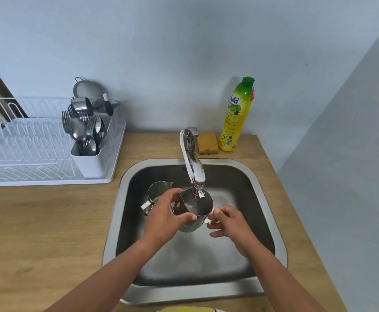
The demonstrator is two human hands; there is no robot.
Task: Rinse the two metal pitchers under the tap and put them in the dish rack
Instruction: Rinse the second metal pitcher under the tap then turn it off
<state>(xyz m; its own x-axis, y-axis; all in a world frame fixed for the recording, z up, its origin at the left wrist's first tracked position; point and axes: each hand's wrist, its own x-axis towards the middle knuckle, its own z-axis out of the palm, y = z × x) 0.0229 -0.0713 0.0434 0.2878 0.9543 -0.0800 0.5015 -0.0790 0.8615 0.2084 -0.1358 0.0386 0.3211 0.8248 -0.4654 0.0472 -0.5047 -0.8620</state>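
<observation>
White wire dish rack (26, 152) on wooden table (49, 221), left. In the steel sink (240, 181) I see one metal pitcher (158, 191); my left hand (168, 213) grips a second metal pitcher (201, 208) under the chrome tap (194, 163), right hand (228, 221) pinching its handle.

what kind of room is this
Most likely a small home kitchen: a steel sink with a tap set in a wooden counter, a white dish rack holding cutlery, and a dish soap bottle beside a sponge.
</observation>
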